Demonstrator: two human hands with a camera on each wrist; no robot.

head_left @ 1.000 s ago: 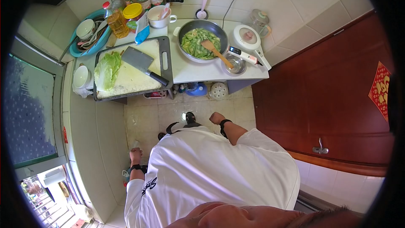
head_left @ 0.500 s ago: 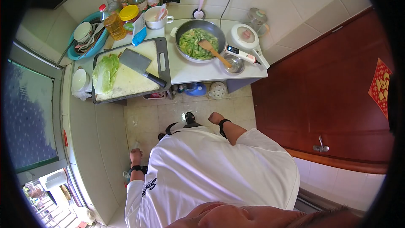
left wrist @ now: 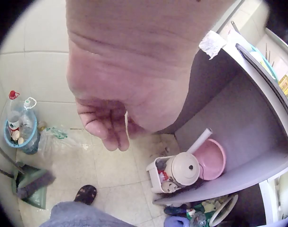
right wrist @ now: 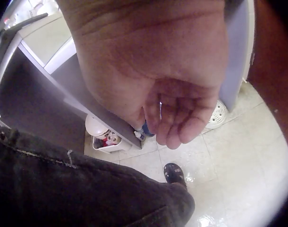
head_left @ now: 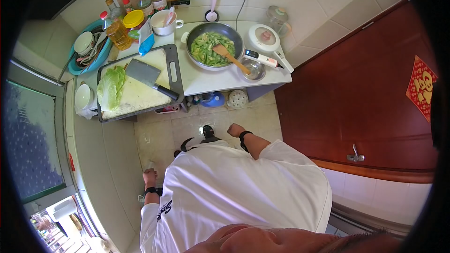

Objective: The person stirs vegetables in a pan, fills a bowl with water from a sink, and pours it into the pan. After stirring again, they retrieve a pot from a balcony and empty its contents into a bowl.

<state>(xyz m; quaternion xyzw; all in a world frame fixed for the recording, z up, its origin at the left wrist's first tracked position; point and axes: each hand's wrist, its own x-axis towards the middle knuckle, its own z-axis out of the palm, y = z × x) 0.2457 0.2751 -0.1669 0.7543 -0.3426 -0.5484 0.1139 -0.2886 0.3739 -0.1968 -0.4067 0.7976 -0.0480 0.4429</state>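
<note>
Both hands hang at the person's sides, away from the counter. The left hand (head_left: 150,177) (left wrist: 127,90) has loosely curled fingers and holds nothing. The right hand (head_left: 236,130) (right wrist: 158,75) also hangs with its fingers loosely bent, nothing in it. On the counter, a pan (head_left: 214,67) contains cut green vegetables (head_left: 206,49), and a wooden spatula (head_left: 230,58) lies across its rim. A cleaver (head_left: 143,71) rests on the cutting board (head_left: 176,77) beside leafy cabbage (head_left: 111,89). A small metal bowl (head_left: 255,71) stands under the pan's handle.
Bottles (head_left: 117,35), a white cup (head_left: 164,29) and a blue basin of dishes (head_left: 104,54) stand along the back left. At the right are a white lidded cooker (head_left: 262,37) and a red door (head_left: 337,89). Below the counter are a pink basin (left wrist: 212,158) and a white pot (left wrist: 185,168).
The head view has shifted, so the counter and its things appear further left. Both hands still hang in much the same pose.
</note>
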